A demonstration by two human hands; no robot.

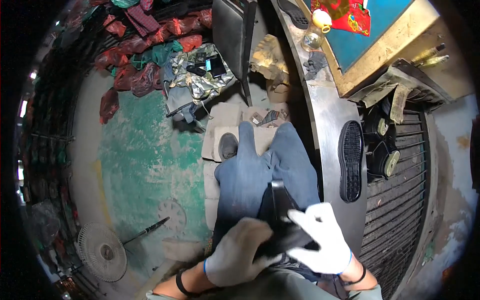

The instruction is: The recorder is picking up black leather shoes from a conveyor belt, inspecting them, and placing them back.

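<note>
Over my lap, a black shoe-like piece (pixel 286 239) lies between my two hands, both in white gloves. My left hand (pixel 237 255) is curled round its left end and looks smeared by motion. At the right end, my right hand (pixel 322 241) grips it with thumb and fingers on either side. Its exact kind is partly hidden by the gloves. Just beyond, a second black, shiny piece (pixel 280 202) rests between my thighs. A black shoe sole (pixel 351 161) lies tread up on the metal bench (pixel 330 117) to my right.
Black shoes (pixel 384 160) sit on a barred rack (pixel 395 200) right of the bench. A glass jar (pixel 312 40) and grey glove (pixel 315 63) lie farther up. A fan (pixel 102 251) stands left. Red bags (pixel 145 80) and a camouflage cloth (pixel 192 82) are far left.
</note>
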